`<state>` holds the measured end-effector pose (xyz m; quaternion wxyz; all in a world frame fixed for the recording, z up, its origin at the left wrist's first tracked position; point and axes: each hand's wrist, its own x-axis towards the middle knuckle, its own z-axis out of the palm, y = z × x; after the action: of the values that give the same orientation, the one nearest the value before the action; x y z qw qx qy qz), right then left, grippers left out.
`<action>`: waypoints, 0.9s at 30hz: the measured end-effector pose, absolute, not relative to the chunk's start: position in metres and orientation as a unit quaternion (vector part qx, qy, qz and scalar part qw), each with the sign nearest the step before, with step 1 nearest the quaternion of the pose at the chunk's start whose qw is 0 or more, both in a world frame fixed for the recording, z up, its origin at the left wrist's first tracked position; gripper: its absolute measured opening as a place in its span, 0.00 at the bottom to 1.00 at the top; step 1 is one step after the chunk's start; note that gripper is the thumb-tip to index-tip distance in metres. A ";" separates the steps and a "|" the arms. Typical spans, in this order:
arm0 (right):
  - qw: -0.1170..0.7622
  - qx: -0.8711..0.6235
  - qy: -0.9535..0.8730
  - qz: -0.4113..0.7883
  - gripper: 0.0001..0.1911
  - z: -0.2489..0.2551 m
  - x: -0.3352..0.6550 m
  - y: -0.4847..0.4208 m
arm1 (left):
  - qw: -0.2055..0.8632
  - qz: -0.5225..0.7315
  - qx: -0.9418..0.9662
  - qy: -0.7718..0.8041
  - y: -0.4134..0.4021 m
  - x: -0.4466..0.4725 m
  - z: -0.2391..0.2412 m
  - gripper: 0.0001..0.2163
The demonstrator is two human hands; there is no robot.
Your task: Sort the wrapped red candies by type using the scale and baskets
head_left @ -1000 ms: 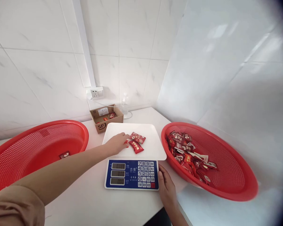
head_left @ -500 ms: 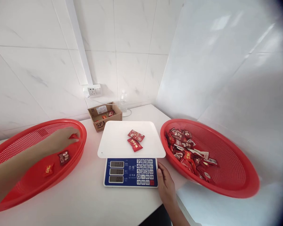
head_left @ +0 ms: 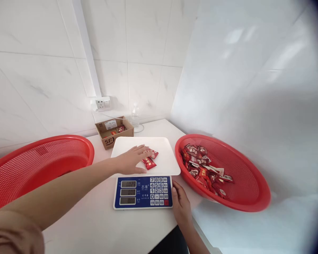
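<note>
My left hand (head_left: 132, 159) reaches over the white tray (head_left: 165, 165) of the blue digital scale (head_left: 143, 192), fingers stretched out and resting against two red candy packets (head_left: 149, 159) lying there. My right hand (head_left: 180, 206) lies flat on the counter, fingers apart, touching the scale's right front corner. A red mesh basket (head_left: 243, 190) at the right holds several red wrapped candies (head_left: 201, 165). Another red mesh basket (head_left: 42, 158) stands at the left.
A small cardboard box (head_left: 113, 131) with a few candies sits at the back by the tiled wall, beside a clear plastic bottle (head_left: 134, 116). A wall socket (head_left: 102, 104) is above it. The white counter's front edge runs close to my body.
My left hand went from the scale tray to the left basket with a candy, then came back to the tray and onto the two packets. My right hand stayed by the scale.
</note>
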<state>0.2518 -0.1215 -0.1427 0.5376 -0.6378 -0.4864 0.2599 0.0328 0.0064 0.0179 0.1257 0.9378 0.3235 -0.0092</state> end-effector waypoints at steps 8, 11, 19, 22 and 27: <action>0.554 -0.618 -0.499 0.248 0.21 -0.139 0.251 -0.123 | -0.010 -0.028 0.957 0.289 0.034 0.074 -0.002 0.26; 0.554 -0.613 -0.504 0.253 0.20 -0.138 0.251 -0.123 | -0.039 -0.039 0.945 0.322 0.031 0.073 -0.002 0.21; 0.558 -0.611 -0.502 0.251 0.20 -0.141 0.252 -0.124 | -0.069 -0.070 0.924 0.370 0.017 0.045 0.022 0.13; 0.551 -0.617 -0.502 0.253 0.21 -0.140 0.252 -0.125 | -0.104 -0.067 0.895 0.428 0.003 0.013 0.047 0.13; 0.541 -0.624 -0.499 0.263 0.23 -0.141 0.253 -0.124 | -0.077 0.050 0.789 0.607 -0.025 -0.076 0.063 0.15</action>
<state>0.2532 -0.1242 -0.1414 0.5406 -0.6242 -0.4992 0.2626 -0.0759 -0.0248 0.0635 -0.0772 0.7894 0.6070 0.0502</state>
